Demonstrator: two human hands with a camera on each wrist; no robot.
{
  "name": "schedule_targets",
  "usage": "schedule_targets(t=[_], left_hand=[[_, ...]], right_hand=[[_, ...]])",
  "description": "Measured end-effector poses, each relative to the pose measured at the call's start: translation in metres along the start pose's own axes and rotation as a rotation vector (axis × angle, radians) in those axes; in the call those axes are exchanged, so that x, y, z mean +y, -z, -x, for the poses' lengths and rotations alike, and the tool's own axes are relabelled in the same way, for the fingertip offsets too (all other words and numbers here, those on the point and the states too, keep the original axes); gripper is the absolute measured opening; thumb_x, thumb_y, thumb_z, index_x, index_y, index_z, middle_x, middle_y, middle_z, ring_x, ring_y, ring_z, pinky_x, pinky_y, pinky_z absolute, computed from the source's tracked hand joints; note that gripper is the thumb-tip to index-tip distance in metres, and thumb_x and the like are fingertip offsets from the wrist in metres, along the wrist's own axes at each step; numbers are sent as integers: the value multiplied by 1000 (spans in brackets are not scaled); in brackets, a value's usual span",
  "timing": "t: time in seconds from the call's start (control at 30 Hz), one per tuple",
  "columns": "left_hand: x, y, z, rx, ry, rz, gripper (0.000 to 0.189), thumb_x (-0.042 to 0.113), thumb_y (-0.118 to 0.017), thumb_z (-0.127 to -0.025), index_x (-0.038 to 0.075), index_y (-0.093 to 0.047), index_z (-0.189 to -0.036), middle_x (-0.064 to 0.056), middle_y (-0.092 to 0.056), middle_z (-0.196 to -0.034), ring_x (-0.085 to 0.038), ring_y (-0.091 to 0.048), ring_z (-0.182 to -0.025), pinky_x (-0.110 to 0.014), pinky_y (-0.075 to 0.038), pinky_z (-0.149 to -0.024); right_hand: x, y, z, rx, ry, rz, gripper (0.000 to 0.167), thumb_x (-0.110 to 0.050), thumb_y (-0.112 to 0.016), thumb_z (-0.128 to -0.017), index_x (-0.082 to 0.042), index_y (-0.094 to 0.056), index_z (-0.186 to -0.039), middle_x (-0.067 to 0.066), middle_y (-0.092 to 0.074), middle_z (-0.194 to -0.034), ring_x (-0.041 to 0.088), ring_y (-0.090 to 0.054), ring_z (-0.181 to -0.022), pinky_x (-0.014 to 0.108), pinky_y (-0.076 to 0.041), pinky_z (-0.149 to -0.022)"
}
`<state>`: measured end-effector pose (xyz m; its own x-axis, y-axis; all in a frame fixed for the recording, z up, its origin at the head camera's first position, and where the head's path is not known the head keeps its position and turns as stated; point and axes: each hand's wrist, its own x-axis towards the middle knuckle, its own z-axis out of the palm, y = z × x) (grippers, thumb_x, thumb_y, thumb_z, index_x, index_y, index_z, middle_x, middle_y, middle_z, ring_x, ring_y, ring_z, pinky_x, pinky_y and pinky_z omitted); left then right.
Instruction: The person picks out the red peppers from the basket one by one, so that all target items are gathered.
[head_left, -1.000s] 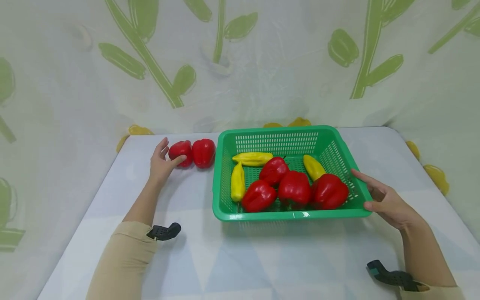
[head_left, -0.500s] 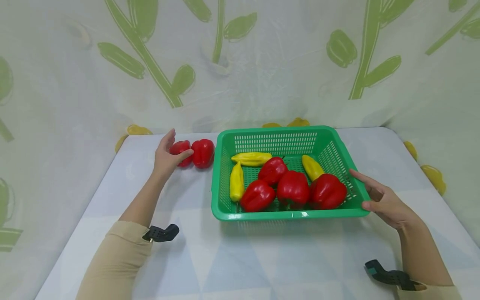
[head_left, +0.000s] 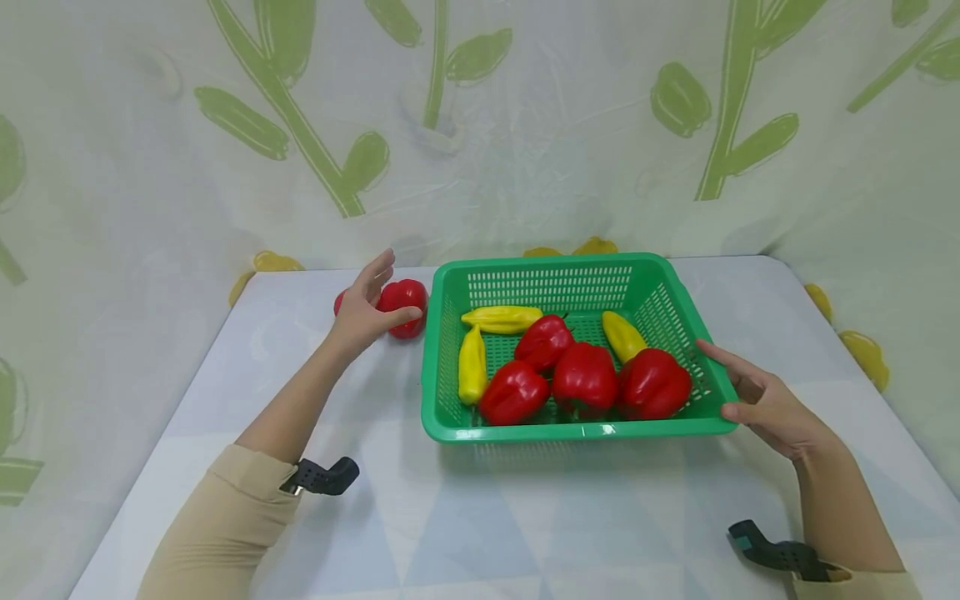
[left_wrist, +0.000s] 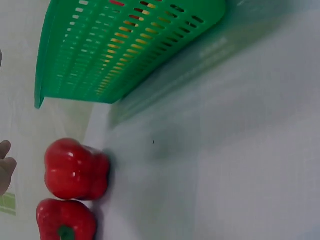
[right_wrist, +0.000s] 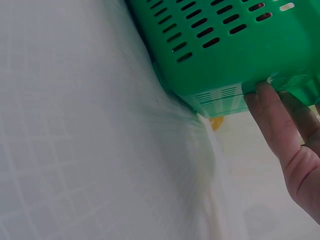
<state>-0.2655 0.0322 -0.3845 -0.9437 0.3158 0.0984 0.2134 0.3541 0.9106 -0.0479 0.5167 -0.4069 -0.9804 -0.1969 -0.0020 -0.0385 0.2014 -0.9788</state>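
Observation:
A green plastic basket (head_left: 581,429) sits on the white table, holding several red bell peppers (head_left: 587,379) and 3 yellow peppers (head_left: 473,367). My right hand (head_left: 780,417) grips the basket's right end; its thumb and index finger are on the rim, and other fingers (right_wrist: 275,115) lie against the outer wall. Left of the basket, my left hand (head_left: 366,312) hovers open, thumb spread from the fingers, holding nothing. Behind it are two bell peppers on the table: the nearer to the basket (left_wrist: 75,170), and a second (left_wrist: 67,220) mostly hidden by the hand in the head view.
The table (head_left: 480,525) has a pale cloth with light blue triangles, which runs in front of the basket. A whitish curtain with green leaf prints (head_left: 480,54) hangs behind the table and at its sides. A black wrist camera (head_left: 324,477) is strapped to the left arm.
My left hand has moved right, from beside the left loose bell pepper to in front of the pair, and has taken neither. The right hand keeps its hold on the basket.

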Motion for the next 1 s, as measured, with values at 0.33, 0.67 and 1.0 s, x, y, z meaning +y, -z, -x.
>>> schedule_targets(t=[0.33, 0.67, 1.0], left_hand=[[29, -20, 13, -173, -162, 83, 91, 11, -77, -77, 20, -24, -150, 0, -26, -155, -19, -28, -141, -47, -37, -105], [51, -43, 22, -330, -192, 188, 89, 12, -76, -78, 21, -25, -150, -1, -28, -154, -22, -29, -141, -46, -30, -110], [65, -68, 26, -500, -136, 148, 88, 12, -76, -77, 21, -26, -150, -4, -32, -152, -26, -33, -139, -49, -32, -108]], right_hand=[[1, -1, 1, 1, 2, -13, 66, -12, -60, -90, -20, -31, -149, -9, -42, -135, 3, -44, -119, 23, -52, -84], [2, 0, 1, -12, 0, -33, 67, -14, -61, -91, -19, -29, -149, -11, -39, -138, 2, -45, -119, 24, -52, -85], [1, 1, 0, -17, -5, -25, 67, -12, -59, -91, -19, -28, -150, -11, -36, -139, 3, -44, -120, 24, -52, -85]])
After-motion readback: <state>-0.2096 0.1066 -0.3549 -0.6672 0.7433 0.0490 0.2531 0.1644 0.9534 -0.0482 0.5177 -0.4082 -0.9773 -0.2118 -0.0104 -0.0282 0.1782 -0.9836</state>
